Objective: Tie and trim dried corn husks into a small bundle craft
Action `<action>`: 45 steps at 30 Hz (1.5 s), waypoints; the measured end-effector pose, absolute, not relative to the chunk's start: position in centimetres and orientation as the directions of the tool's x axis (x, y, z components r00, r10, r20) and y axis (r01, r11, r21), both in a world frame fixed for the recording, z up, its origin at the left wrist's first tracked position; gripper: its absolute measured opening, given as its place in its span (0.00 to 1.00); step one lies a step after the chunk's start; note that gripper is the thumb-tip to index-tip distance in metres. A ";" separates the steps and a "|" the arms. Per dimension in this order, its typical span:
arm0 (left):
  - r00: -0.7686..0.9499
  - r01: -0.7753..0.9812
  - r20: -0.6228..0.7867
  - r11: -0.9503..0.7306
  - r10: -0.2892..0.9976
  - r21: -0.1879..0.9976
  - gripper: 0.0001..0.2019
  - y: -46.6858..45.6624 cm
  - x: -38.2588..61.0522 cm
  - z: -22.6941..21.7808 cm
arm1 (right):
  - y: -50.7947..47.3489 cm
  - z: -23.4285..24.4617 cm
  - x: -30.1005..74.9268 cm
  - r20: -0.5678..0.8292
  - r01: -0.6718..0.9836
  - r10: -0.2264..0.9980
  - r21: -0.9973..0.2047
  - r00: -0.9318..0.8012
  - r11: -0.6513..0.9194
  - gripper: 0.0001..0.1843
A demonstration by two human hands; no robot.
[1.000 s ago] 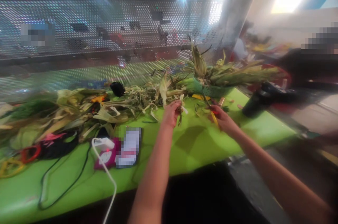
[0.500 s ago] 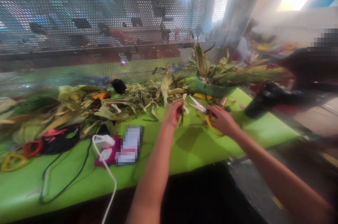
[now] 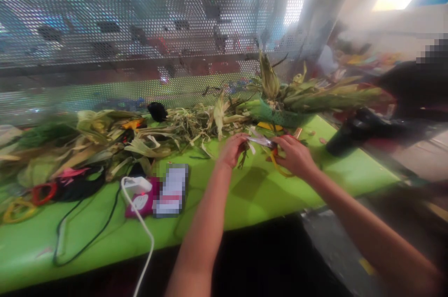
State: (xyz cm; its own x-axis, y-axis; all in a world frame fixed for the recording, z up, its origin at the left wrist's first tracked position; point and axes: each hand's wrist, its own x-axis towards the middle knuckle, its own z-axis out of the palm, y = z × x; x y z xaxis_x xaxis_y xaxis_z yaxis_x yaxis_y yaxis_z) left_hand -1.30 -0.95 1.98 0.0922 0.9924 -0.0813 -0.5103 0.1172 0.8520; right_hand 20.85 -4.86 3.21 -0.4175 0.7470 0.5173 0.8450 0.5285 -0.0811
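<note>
Over the green table, my left hand [image 3: 234, 150] is closed on a small bunch of dried corn husk strips [image 3: 251, 148], whose ends hang below and beside the fingers. My right hand [image 3: 292, 153] grips yellow-handled scissors [image 3: 262, 141]. Their blades are nearly closed and reach left to the husk at my left fingertips. Whether the blades are cutting through a strip is too small to tell. Behind my left hand stands a pale, upright corn husk [image 3: 218, 115], part of a long heap of husks [image 3: 191, 124].
A green basket [image 3: 280, 116] holds husks at the back right. Near it lies a yellow piece [image 3: 269, 126]. To the left are a phone [image 3: 171, 192], a purple box [image 3: 143, 201] with a white cable, a black cap [image 3: 82, 183] and more scissors [image 3: 17, 210]. A person's dark-sleeved arm [image 3: 350, 131] rests at right.
The scissor blades, spread apart before, have come together. My right hand has brought them left to the husk strips in my left hand, which has stayed nearly in place.
</note>
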 end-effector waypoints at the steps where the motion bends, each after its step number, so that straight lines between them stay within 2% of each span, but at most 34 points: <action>1: 0.108 -0.514 -0.089 0.132 0.990 0.847 0.05 -0.9 -1.3 2.0 | -4.9 3.3 20.8 0.523 0.846 0.742 -0.069 -0.420 0.528 0.26; 6: 0.136 -0.559 -0.061 0.128 0.989 0.819 0.06 -0.7 -1.5 1.7 | -4.8 3.5 20.8 0.560 0.852 0.714 -0.028 -0.420 0.523 0.24; 11: 0.171 -0.532 -0.056 0.140 0.984 0.835 0.09 -0.6 -1.6 1.5 | -4.7 3.6 21.0 0.561 0.859 0.708 0.011 -0.429 0.512 0.25; 19: 0.147 -0.515 -0.097 0.160 0.984 0.842 0.09 -1.0 -1.5 1.9 | -4.9 3.5 20.7 0.556 0.854 0.699 0.035 -0.449 0.520 0.25; 23: 0.158 -0.501 -0.071 0.142 0.985 0.854 0.09 -0.9 -1.5 1.8 | -4.7 3.4 20.8 0.561 0.854 0.701 0.020 -0.440 0.520 0.24; 27: 0.172 -0.506 -0.040 0.123 0.984 0.854 0.07 -0.8 -1.6 1.5 | -4.5 2.8 21.1 0.571 0.853 0.700 0.001 -0.430 0.522 0.19; 31: 0.166 -0.518 -0.061 0.140 0.984 0.844 0.09 -0.9 -1.7 1.7 | -4.3 2.2 21.3 0.571 0.848 0.721 -0.078 -0.393 0.525 0.14; 34: 0.146 -0.541 -0.095 0.160 0.985 0.826 0.09 -1.0 -1.7 2.1 | -4.5 2.3 21.4 0.568 0.845 0.739 -0.135 -0.362 0.518 0.17; 37: 0.100 -0.586 -0.120 0.156 0.988 0.795 0.10 -0.9 -1.7 2.3 | -4.8 2.7 21.8 0.545 0.840 0.749 -0.141 -0.376 0.523 0.22; 40: 0.070 -0.618 -0.124 0.141 0.990 0.774 0.11 -0.7 -1.8 2.3 | -4.9 2.9 22.4 0.497 0.839 0.762 -0.116 -0.415 0.532 0.23; 45: 0.036 -0.639 -0.121 0.116 0.992 0.760 0.13 -0.6 -1.9 2.3 | -5.0 2.8 23.0 0.472 0.874 0.770 0.001 -0.429 0.486 0.22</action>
State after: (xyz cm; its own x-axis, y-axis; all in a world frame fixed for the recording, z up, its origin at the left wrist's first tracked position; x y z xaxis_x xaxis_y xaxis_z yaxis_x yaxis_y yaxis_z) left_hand -1.90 -0.62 2.28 0.0364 0.9920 -0.1205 -0.6394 0.1158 0.7601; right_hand 22.99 -4.95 2.76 -0.4293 0.7701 0.4718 0.8737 0.4865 0.0011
